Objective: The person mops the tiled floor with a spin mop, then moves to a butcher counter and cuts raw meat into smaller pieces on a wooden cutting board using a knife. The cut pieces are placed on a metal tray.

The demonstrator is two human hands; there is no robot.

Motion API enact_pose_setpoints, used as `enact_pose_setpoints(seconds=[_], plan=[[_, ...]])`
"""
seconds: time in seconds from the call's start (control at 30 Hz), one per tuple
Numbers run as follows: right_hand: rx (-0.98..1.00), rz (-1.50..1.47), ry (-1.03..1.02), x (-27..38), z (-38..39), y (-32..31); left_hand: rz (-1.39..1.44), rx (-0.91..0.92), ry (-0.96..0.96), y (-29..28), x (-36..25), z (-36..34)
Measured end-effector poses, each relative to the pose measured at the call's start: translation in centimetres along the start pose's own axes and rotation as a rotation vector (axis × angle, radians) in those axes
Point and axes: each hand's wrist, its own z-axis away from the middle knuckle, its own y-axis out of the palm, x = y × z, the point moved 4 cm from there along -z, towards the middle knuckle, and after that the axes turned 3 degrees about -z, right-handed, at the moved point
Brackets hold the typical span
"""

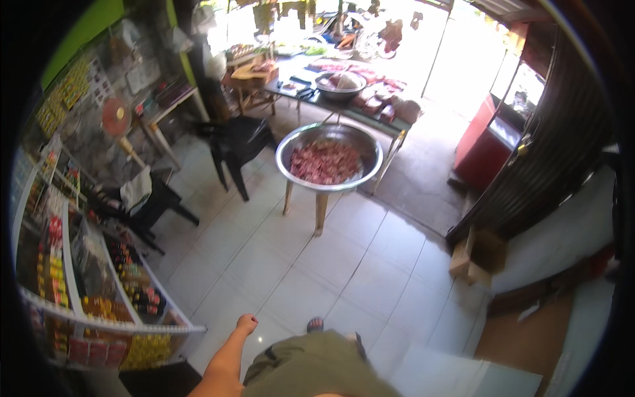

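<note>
My left hand (247, 323) hangs low at the bottom of the view over the tiled floor, fingers curled, with nothing visible in it. My right hand is out of sight, hidden by or below my body. Ahead of me a wide steel basin (284, 159) holds a pile of cut raw meat (323, 164); it rests on a support with wooden or tan legs. Behind it, a long table (397, 132) bears slabs of meat (374, 96) and a second metal bowl (338, 86).
Black plastic chairs (238, 145) stand left of the basin. A shelf rack of packets and bottles (99, 311) fills the lower left. A cardboard box (476, 258) and a dark corrugated shutter (549, 165) are at right. Beyond the table is a bright opening with a motorbike (367, 40).
</note>
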Motion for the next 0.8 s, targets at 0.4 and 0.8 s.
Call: enact_pose_setpoints(seconds=[0.4, 0.8], plan=[[0.060, 0.161, 0.020, 23.5, -16.9, 5.3, 0.308, -0.017, -0.100, -6.3, -12.7, -14.1], [-0.509, -0.097, -0.871, 87.5, -25.2, -9.2, 0.461, -0.056, -0.584, -6.8, -4.5, -10.5]])
